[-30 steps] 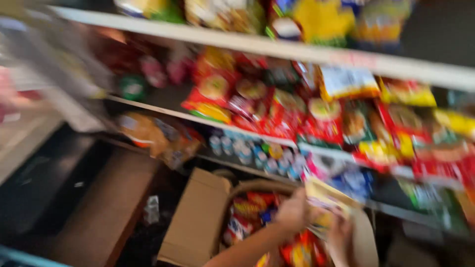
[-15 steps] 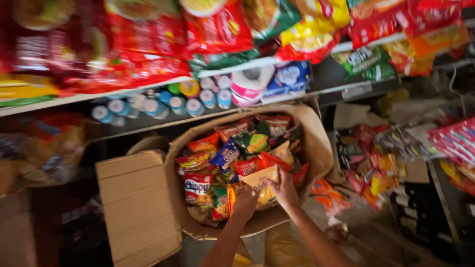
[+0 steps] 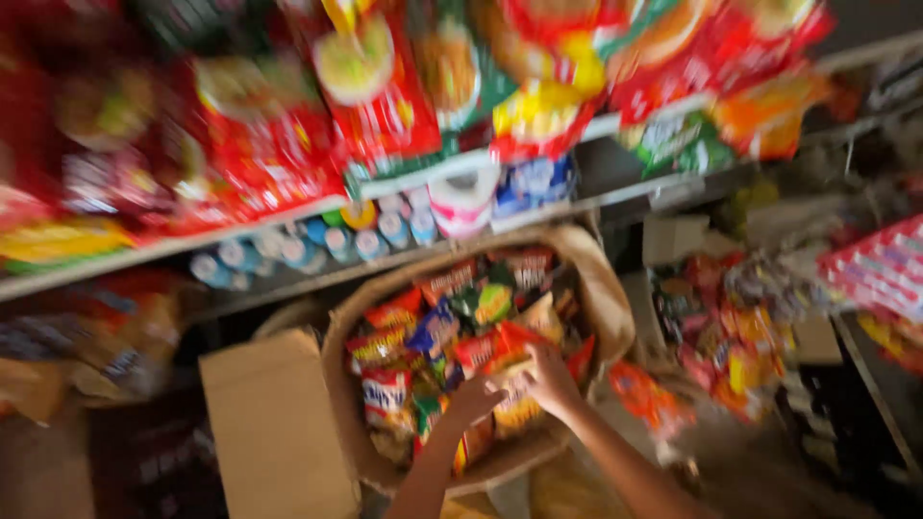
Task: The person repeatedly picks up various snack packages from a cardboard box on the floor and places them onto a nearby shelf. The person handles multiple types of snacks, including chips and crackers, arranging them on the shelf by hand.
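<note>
Hands first: our left hand (image 3: pixel 473 396) and right hand (image 3: pixel 552 378) reach down together into the open cardboard box (image 3: pixel 596 288), both laid on a yellow-orange snack bag (image 3: pixel 517 402) that lies between them on top of the heap. Motion blur keeps us from telling whether either hand has closed on it. Around the bag we see red, blue and green packets (image 3: pixel 433 332) packed close, filling the box. One box flap (image 3: pixel 274 432) hangs open to the left. Beyond the box runs a shelf (image 3: pixel 288 207) carrying red snack bags (image 3: pixel 269 144), with small round tubs (image 3: pixel 317 245) lined up beneath.
</note>
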